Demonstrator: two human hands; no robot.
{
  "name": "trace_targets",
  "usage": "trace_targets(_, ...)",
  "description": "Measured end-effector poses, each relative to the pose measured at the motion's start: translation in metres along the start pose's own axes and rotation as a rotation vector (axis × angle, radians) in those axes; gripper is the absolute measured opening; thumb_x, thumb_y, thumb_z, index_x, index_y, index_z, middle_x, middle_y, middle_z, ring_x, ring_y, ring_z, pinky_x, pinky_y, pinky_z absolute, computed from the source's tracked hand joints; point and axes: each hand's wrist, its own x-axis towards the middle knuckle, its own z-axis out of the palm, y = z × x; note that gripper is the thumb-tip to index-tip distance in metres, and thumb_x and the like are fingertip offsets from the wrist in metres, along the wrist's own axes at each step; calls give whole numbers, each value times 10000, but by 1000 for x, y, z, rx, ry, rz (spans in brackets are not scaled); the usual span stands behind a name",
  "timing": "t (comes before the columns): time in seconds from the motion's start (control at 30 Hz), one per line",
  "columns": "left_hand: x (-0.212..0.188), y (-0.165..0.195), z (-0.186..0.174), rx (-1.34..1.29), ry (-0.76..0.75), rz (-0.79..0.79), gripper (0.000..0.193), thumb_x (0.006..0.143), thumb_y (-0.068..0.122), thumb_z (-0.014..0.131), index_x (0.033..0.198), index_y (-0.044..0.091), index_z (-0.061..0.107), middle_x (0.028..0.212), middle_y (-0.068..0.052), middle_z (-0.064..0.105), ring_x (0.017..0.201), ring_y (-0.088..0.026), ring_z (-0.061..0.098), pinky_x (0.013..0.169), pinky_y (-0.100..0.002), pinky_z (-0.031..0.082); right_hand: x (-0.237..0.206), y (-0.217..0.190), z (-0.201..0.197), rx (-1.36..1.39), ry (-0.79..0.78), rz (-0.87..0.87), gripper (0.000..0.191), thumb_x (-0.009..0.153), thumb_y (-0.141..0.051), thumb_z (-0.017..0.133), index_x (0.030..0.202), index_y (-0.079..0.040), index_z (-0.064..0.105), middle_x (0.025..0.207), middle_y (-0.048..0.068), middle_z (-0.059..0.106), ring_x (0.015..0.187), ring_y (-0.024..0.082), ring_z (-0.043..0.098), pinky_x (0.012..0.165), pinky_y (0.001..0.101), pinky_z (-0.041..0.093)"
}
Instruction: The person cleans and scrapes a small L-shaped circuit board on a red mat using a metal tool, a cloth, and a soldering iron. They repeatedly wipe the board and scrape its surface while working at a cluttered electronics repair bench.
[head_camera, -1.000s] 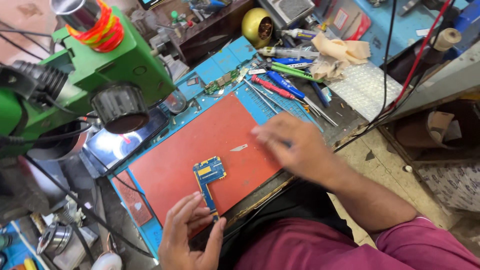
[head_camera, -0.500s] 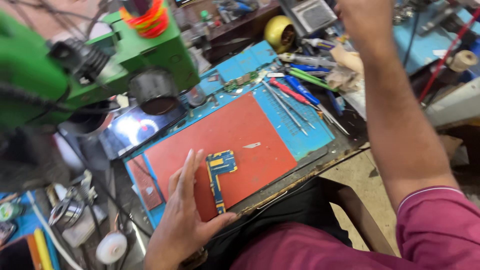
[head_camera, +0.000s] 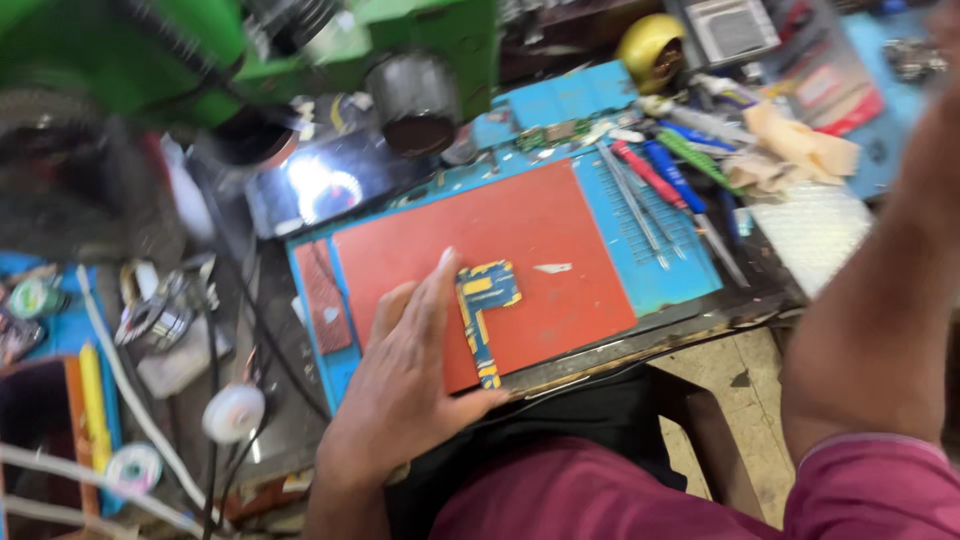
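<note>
A: Left hand (head_camera: 405, 385)?

B: I see it lying flat on the red mat (head_camera: 520, 250), fingers loose and stretched out, gripping nothing. Fingertips lie against the L-shaped circuit board (head_camera: 482, 312).

A: Board position?

B: Flat on the mat, near its front edge, just right of that hand.

A: Right hand?

B: I see only the forearm (head_camera: 880, 320), raised at right. Hand out of frame; fingers unknown.

A: Surroundings?

B: Screwdrivers (head_camera: 660, 175) behind the mat, green microscope (head_camera: 300, 50) upper left.

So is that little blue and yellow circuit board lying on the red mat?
Yes, the circuit board lies flat on the red mat, with the left hand resting against its left edge.
</note>
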Motion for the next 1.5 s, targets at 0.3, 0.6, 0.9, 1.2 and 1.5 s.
trace_targets(0.3,-5,14,22,110,165,-136,1307,579,496,946,1559,14,229,1416,-175,475,1280,-392,447,1097,-493,376,-157,10,24,278,-383,370,376,993,-175,565,1243,101,620,1041,256,721,921,329,741,863,432,609)
trace_targets(0.6,-9,15,11,10,136,-131,1041,786,332,863,1571,9,260,1317,-175,569,1250,-363,506,1096,-490,385,-222,71,-15,262,-261,364,98,1095,22,673,1070,108,631,924,225,662,772,238,637,735,321,530)
trace_targets(0.9,2,-2,2,-111,74,-43,870,877,31,692,1610,-6,225,1296,-108,676,1269,-320,563,1100,-481,393,-200,35,21,29,-371,366,297,1027,-87,593,1244,97,678,1023,231,746,884,270,772,885,372,645)
trace_targets(1.2,-3,-5,0,-43,110,9,906,845,68,680,1621,29,216,1377,-146,635,1342,-341,513,1137,-485,379,-183,10,52,-548,-599,96,261,859,-70,751,1081,60,710,963,184,761,785,198,758,645,250,557)
trace_targets(1.5,1,-14,-6,-51,115,-36,957,864,167,765,1618,-4,203,1336,-118,665,1284,-318,532,1108,-474,376,-185,20,66,-217,-413,311,227,993,-65,663,1184,57,685,997,153,766,876,182,786,814,291,657)
